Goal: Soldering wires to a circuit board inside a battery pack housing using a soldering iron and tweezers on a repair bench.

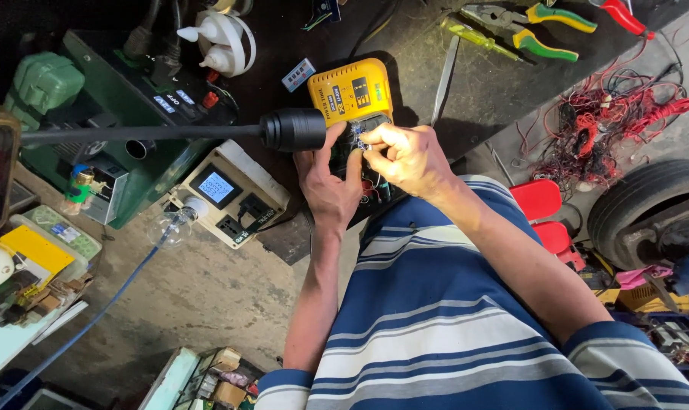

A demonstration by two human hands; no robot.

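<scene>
Yellow plastic charger (350, 93) lies on dark counter (466, 83), its lower end under both hands. Left hand (328, 182) wraps charger's near edge, fingers clenched on it. Right hand (407, 156) pinches a small part (362, 142) w/ fingertips over the open section. Black round lamp head (293, 129) just left of hands. Steel strip (444, 80) close on right; pliers (523, 26) farther back.

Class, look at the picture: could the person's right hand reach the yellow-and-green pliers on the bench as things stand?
Probably yes. The right hand works at the yellow charger, and the pliers lie on the same bench beyond it, with only a flat metal strip lying between. The hand would have to let go first.
</scene>
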